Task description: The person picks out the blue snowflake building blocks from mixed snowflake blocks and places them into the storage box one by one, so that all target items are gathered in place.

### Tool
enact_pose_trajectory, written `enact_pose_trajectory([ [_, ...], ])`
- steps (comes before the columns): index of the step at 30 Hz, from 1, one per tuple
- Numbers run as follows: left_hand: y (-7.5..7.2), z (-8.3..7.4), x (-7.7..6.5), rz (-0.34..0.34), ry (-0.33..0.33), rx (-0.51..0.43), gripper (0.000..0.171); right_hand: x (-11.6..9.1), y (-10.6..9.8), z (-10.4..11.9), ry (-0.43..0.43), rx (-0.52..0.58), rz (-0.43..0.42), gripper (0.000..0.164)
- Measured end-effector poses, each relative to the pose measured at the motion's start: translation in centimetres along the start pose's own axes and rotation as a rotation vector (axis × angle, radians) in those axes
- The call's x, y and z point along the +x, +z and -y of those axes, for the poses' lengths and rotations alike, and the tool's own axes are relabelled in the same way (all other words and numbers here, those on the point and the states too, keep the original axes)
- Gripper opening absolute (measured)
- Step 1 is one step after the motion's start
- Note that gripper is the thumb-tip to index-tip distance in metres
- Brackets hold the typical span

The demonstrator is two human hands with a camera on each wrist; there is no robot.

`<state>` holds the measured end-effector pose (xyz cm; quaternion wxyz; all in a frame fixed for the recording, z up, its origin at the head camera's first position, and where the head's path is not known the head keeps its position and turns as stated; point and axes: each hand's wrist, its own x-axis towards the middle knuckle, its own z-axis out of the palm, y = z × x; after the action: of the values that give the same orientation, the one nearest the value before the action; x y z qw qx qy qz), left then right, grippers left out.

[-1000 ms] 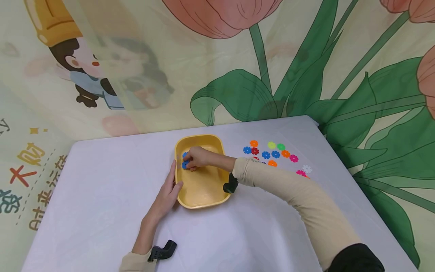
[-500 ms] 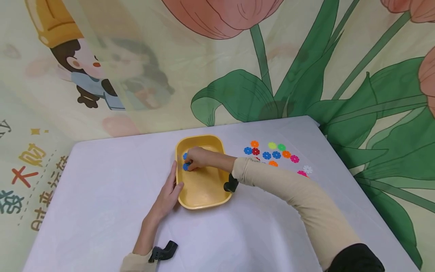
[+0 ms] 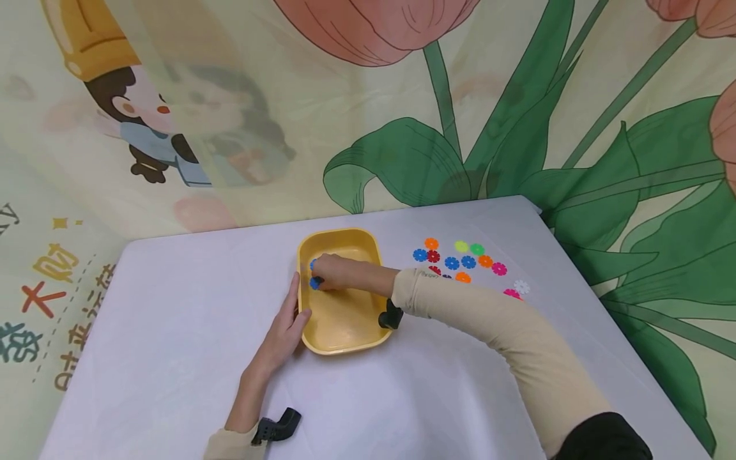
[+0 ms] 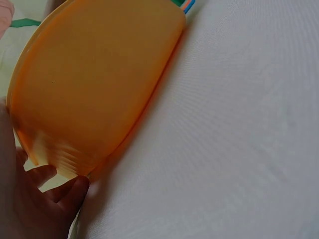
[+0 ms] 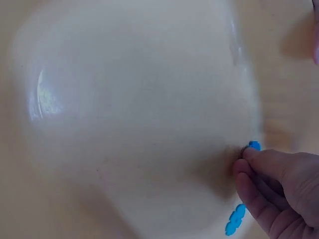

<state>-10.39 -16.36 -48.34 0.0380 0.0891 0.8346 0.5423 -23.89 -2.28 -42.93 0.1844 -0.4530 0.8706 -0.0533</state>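
Observation:
A yellow tray [image 3: 345, 326] stands on the table, and in the head view my left hand [image 3: 285, 326] holds its left side. The left wrist view has fingers [image 4: 75, 194] against the tray's outer wall [image 4: 109, 84]. Inside the tray, my right hand [image 3: 339, 271] pinches a small dark piece [image 3: 319, 280] near the left wall; its shape is mostly hidden by the fingers. Right beside it lies a blue flower-shaped piece [image 3: 314, 283]. The right wrist view has another blue flower-shaped piece [image 5: 236, 220] below the curled fingers.
Right of the tray, several flower-shaped pieces lie scattered on the white cloth, among them an orange one [image 3: 431, 243], a green one [image 3: 477, 249] and a pink one [image 3: 499, 269]. My right forearm [image 3: 477, 306] crosses over some of them. A printed backdrop [image 3: 259, 128] rises behind the table.
The right hand has turned slightly within the tray, its fingers now more hidden beneath it, with the dark piece showing at the fingertips. The left hand and tray stay in place.

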Motion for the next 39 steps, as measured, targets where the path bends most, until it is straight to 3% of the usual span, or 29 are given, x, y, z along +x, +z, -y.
enact_pose_trajectory([
  [4,-0.2,0.2,0.1,-0.011,-0.001,0.004,0.071,-0.8,-0.9,0.1,-0.014,0.061,-0.027,0.032],
  [7,-0.1,0.4,0.2,-0.013,0.007,-0.003,0.071,-2.8,-2.0,-0.1,-0.019,0.166,-0.083,0.015],
  [12,0.3,0.5,0.1,-0.007,0.009,-0.01,0.071,-9.1,-2.2,-0.8,0.068,0.411,-0.274,0.038],
  [14,0.4,0.5,0.1,-0.017,0.004,-0.006,0.07,-11.8,-1.5,-1.2,0.102,0.496,-0.357,0.038],
  [20,0.2,0.4,0.1,-0.03,-0.011,-0.01,0.071,-18.3,1.4,-2.6,0.201,0.58,-0.536,0.036],
  [26,0.0,0.2,0.0,-0.037,-0.007,0.008,0.07,-21.9,4.3,-4.0,0.306,0.603,-0.59,0.041],
  [39,0.1,0.3,0.0,-0.029,-0.017,0.029,0.07,-25.6,6.8,-5.1,0.433,0.637,-0.613,0.04],
])
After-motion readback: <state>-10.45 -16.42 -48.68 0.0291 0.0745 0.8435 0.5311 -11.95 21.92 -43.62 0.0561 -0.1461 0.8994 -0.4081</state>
